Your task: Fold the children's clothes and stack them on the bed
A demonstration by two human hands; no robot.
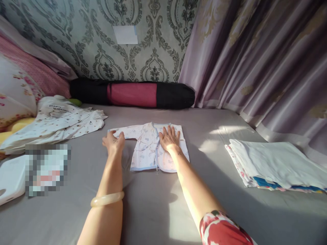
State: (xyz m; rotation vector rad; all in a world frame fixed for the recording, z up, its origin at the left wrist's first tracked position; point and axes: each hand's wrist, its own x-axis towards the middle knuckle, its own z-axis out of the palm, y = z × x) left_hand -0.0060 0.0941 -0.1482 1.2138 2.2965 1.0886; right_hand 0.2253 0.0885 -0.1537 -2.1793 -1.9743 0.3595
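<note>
A small white baby shirt (145, 149) with pale prints, light blue trim and ties at the front lies flat on the grey bed sheet. Its left sleeve (131, 132) stretches out sideways, and the other sleeve does not show extended. At the end of the stretched sleeve, my left hand (114, 142) has its fingers curled round the cuff; the fingertips are partly hidden. My right hand (170, 139) rests flat on the shirt's upper right front, fingers spread and holding nothing.
Folded clothes (278, 163) are stacked at the right. A spotted white garment (68, 117) lies loosely at the left, near a white device (12, 178) and a blurred-out item (48, 170). A black and pink long bag (131, 94) lies along the wall. Curtains (230, 58) hang at right.
</note>
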